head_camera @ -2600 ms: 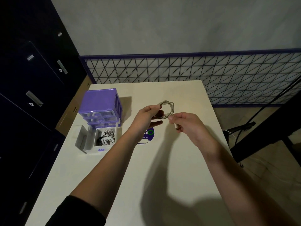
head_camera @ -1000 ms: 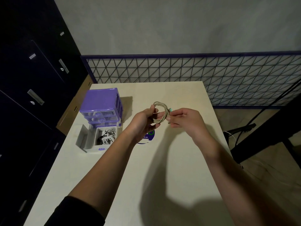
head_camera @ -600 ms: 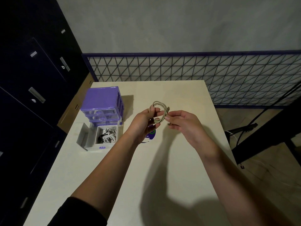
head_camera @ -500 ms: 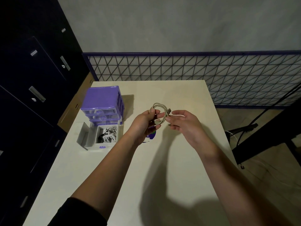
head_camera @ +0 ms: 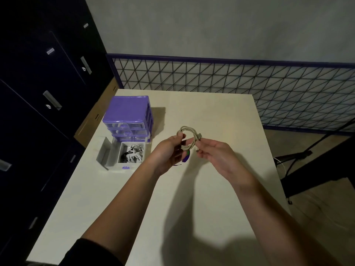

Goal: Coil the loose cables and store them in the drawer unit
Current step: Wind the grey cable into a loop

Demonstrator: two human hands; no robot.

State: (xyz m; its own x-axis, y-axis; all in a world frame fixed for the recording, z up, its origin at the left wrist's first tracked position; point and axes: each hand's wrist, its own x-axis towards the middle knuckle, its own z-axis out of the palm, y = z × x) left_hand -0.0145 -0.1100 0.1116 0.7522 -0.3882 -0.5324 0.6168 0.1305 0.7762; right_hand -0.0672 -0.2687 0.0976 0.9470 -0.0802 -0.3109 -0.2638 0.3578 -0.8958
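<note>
Cable [head_camera: 189, 138] coiled between hands, above mid-table [head_camera: 221, 116].

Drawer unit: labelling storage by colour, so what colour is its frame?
Purple drawer unit, clearest in the head view.

Black sleeve [head_camera: 92, 253] on left arm; right forearm [head_camera: 278, 217] bare.

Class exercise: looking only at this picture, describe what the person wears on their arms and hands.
The left hand and right hand are bare: no gloves, rings or watch show. The left arm has a black sleeve pushed up near the elbow; the right forearm shows no sleeve.
</note>
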